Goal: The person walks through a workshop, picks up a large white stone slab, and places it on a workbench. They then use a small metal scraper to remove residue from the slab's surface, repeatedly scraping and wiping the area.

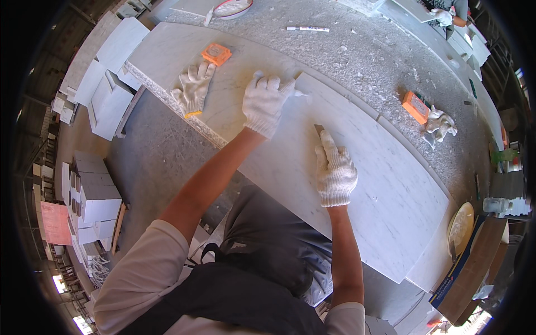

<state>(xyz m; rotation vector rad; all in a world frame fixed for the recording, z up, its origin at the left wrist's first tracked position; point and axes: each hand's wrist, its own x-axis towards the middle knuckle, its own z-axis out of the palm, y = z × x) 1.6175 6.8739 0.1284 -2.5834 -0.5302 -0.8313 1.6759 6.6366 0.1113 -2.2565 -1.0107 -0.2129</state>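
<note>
A pale grey-veined marble slab point(385, 184) lies before me on the bench, on top of another slab. My left hand point(263, 106), in a white knit glove, is at the slab's upper left corner with its fingers curled. A small white bit point(300, 94) shows at its fingertips; what they grip is unclear. Lower and to the right, my gloved right hand point(336, 174) pinches a small flat scraper blade point(319, 129) over the marble, its index finger extended along it. Part of the blade is hidden by the fingers.
A loose glove point(194, 89) and an orange box point(216, 54) lie left; another orange box point(416, 107) and crumpled glove point(441, 124) lie right. A marker point(308, 28) rests on the dusty bench. Right stand a yellowish dish point(460, 231) and cardboard box point(474, 268). A co-worker's gloved hand point(443, 17) shows far right.
</note>
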